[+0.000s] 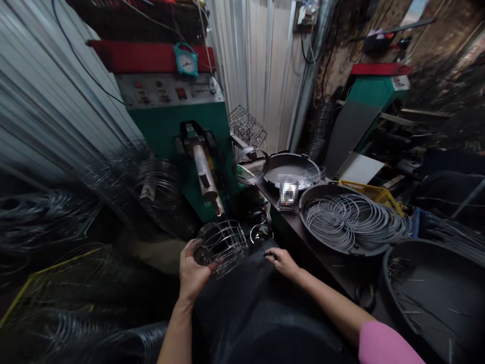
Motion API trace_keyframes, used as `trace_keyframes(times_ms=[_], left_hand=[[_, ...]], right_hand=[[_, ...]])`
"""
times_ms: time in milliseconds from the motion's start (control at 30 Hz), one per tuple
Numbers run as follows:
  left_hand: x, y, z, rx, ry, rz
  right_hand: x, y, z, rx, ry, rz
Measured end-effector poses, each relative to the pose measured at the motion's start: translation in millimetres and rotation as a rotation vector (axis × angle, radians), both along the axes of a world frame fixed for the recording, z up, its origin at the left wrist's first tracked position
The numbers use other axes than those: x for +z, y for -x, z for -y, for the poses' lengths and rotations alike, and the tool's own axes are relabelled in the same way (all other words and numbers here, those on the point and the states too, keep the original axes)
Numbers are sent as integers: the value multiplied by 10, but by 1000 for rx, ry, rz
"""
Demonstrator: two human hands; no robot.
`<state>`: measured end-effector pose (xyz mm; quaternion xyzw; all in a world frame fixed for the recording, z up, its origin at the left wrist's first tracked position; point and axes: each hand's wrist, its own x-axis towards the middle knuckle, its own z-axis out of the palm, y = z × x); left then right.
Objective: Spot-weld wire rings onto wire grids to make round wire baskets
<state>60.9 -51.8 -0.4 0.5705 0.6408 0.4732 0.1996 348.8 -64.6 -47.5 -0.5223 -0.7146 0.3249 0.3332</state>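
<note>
My left hand (193, 270) grips a round wire basket (227, 247) by its left side, thumb and fingers around the wires. The basket is tilted, below the tip of a metal arm (206, 177) that juts from a green machine (159, 121). My right hand (281, 260) is closed in a pinch over the dark cloth (273, 313) on my lap. Whatever lies between its fingertips is dark and too small to name. A shiny metal ring (261, 232) is just beyond my right hand.
On the bench at right stand a black pan of wire rings (352, 217), another round pan (291, 164) behind it and a large pan with thin rods (439, 293). A teal dial clock (186, 59) hangs on the machine. Wire coils (159, 184) are piled at left.
</note>
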Motion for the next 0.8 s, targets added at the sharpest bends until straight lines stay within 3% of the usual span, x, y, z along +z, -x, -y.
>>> trace_keyframes(times_ms=[200,333,467,667,800], left_hand=[[339,-193,-23,-62,-32,-374],[409,-301,4,-105,-39,-491],[431,-361,25,-114,-56,-507],[355,-388,-2,-164,-76,-444],[245,-366,-29,-184,-43,-375]], right_hand=[[939,198,-230,200,142,-11],[1271,384,-443,277,266,158],[1302,602,-555,242,216,257],[1048,775,-496,127,2,208],[927,752,-449,245,-32,150]])
